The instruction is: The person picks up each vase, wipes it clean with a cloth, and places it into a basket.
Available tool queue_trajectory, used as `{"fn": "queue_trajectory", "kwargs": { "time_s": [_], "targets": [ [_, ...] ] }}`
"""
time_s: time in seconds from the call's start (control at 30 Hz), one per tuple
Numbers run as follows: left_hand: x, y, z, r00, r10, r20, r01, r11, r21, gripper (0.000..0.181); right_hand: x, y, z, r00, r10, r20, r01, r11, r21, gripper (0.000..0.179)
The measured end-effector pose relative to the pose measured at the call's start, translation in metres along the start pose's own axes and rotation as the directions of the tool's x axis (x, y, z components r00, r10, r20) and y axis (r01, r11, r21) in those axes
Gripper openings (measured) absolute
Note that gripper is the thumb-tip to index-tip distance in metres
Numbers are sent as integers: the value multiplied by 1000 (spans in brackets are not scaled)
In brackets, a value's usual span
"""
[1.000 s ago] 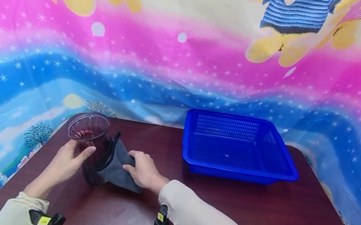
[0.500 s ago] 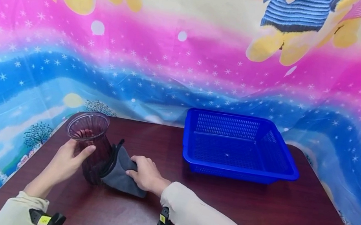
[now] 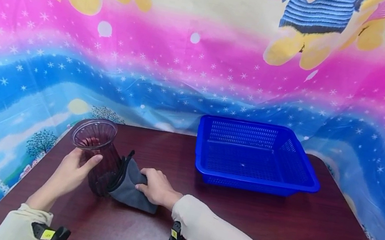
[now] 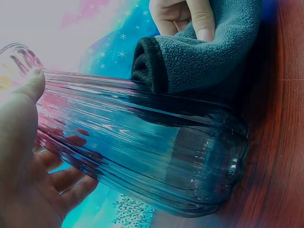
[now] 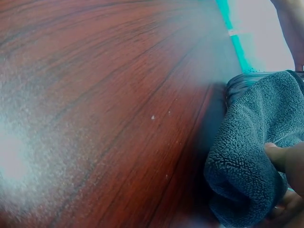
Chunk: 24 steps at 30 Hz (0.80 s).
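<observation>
A ribbed, purplish glass vase (image 3: 102, 166) with a flared rim stands on the table at the left, tilted a little. My left hand (image 3: 71, 172) grips it below the rim, thumb on the near side and fingers behind, as the left wrist view also shows. In my right hand (image 3: 156, 188) is a folded grey cloth (image 3: 132, 190) with a dark edge, pinched between thumb and fingers. The cloth lies against the vase's right side, low down. Fuzzy pile shows on the cloth (image 5: 247, 152) in the right wrist view, where the vase is mostly hidden behind it.
A blue plastic basket (image 3: 254, 187) with perforated walls sits at the back right of the dark reddish-brown table (image 3: 272, 235). Behind the table hangs a printed cloth backdrop (image 3: 185, 72). Each wrist wears a black strap with a camera.
My right hand and the cloth have shifted slightly right and down along the vase's side. The left hand and the vase have stayed almost still.
</observation>
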<state>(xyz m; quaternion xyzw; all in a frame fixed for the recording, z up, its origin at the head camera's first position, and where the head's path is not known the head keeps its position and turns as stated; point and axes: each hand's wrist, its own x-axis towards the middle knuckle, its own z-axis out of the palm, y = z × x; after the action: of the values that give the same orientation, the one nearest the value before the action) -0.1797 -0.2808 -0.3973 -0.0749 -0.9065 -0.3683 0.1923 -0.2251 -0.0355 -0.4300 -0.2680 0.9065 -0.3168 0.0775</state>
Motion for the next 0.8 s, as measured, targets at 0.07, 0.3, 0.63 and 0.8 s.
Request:
{"fn": "queue_trajectory", "kwargs": {
  "time_s": [0.07, 0.3, 0.63, 0.8],
  "targets": [
    [0, 0, 0, 1000, -2, 2, 2, 1000, 0, 44, 0, 0, 1, 1000, 3, 1, -3, 1000, -3, 28],
    [0, 0, 0, 1000, 1, -2, -1, 1000, 1, 44, 0, 1, 2, 1000, 5, 1, -5, 1000, 0, 28],
    [0, 1, 0, 1000, -4, 1, 4, 1000, -1, 44, -1, 1, 3, 1000, 6, -4, -6, 1000, 5, 28],
    [0, 1, 0, 1000, -3, 3, 3, 1000, -8, 45, -1, 2, 3, 1000, -5, -22, 6, 1000, 16, 23]
  ]
}}
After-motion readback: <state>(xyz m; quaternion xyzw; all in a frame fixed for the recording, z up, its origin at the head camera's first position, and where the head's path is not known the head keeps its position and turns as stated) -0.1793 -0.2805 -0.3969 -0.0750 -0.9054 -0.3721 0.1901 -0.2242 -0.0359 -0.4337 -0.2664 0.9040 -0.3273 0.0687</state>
